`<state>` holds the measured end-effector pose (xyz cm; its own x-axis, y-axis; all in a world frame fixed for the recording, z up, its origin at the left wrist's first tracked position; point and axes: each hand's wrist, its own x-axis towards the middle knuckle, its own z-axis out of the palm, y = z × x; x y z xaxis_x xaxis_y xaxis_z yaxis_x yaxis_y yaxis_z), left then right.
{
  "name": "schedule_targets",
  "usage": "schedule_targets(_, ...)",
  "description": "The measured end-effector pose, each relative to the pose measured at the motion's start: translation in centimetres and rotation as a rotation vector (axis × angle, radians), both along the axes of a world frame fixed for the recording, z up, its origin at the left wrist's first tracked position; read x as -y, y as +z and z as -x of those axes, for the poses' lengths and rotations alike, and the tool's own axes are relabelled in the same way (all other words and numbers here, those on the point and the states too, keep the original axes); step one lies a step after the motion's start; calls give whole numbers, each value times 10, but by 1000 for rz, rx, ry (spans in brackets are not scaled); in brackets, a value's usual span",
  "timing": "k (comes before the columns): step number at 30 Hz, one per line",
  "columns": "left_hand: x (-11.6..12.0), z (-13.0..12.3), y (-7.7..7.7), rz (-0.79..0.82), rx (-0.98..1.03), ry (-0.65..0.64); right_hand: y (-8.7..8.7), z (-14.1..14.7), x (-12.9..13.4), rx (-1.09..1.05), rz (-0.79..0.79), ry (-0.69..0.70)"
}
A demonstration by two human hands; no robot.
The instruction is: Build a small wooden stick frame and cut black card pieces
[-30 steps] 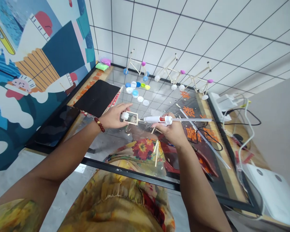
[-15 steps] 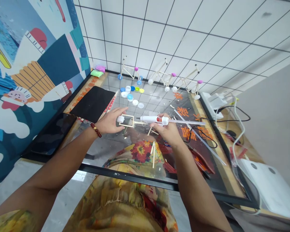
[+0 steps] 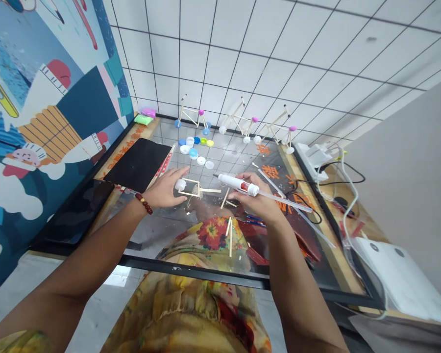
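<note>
My right hand [image 3: 255, 196] is closed around a white pen-shaped hot glue gun [image 3: 238, 184], its dark tip pointing left. A long clear glue stick [image 3: 286, 201] runs out of its back end. My left hand [image 3: 165, 189] lies low over the table with fingers and thumb spread. In the gap between them sits a white bottle cap [image 3: 180, 185], beside a small frame of wooden sticks [image 3: 189, 181]. One stick [image 3: 210, 190] extends from the frame toward the right. Below the glue gun are short joined sticks [image 3: 226, 198], and nearer me lie loose sticks [image 3: 230, 235].
Several coloured bottle caps [image 3: 193, 153] lie farther back. Behind them stand three stick models [image 3: 275, 127] with cap wheels and pink balls. A black sheet [image 3: 139, 164] is at left, a phone-like dark slab [image 3: 79, 211] nearer. Cables [image 3: 349, 181] and a power strip [image 3: 312, 157] line the right.
The glue gun has tilted, and its tip has lifted away from the stick frame. My left hand stays spread by the frame. The whole view has shifted slightly.
</note>
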<state>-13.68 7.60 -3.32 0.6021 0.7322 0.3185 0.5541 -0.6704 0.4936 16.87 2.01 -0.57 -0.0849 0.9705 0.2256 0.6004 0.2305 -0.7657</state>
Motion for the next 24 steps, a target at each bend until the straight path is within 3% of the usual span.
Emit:
schedule_targets(6,1,-1,2,-82,-46,28,-6,-29,-21,448,-123,-224)
schedule_targets(10,3,-2,4,-139,-57,42,-14,-50,-34,648,-61,-194)
schedule_targets(19,2,-2,-3,-153,-50,15,-16,-65,-54,609,-55,-103)
schedule_targets(24,2,-2,-4,-163,-39,20,-7,-64,-67,423,-217,-149)
